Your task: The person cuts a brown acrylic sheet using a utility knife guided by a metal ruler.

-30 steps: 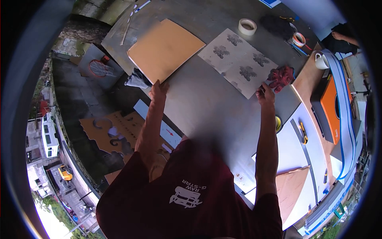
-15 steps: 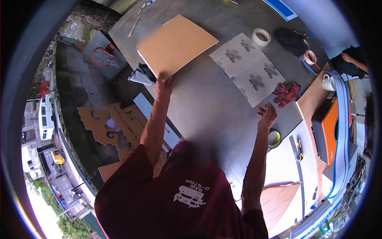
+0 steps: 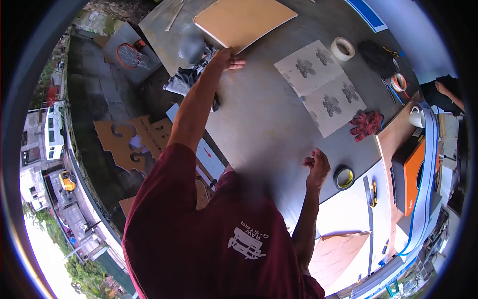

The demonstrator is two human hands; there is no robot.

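A tan rectangular board [image 3: 246,21] with pale edges lies at the far side of the grey table. My left hand [image 3: 230,61] is at its near corner, fingers stretched out to the right and seemingly touching the edge. Beside my left forearm is a crumpled dark grey cloth [image 3: 181,82], partly hidden. My right hand [image 3: 317,168] hovers over the table, fingers curled in with nothing visible in them. Closest to it are a roll of dark tape [image 3: 343,177] and a red and black glove [image 3: 366,124]. A grey sheet with dark floral prints [image 3: 321,87] lies beyond.
Masking tape [image 3: 342,49], a black cloth [image 3: 374,57] and another tape roll [image 3: 398,82] lie at the far right. On the right side are a yellow cutter [image 3: 373,193], a white mug [image 3: 417,116] and an orange box [image 3: 414,164]. Another person's hand [image 3: 441,88] shows at the right edge.
The board has slid farther away and to the right, uncovering more of the cloth. My left hand has reached forward with it, its fingers now extended. My right hand has drawn back, its fingers curling in.
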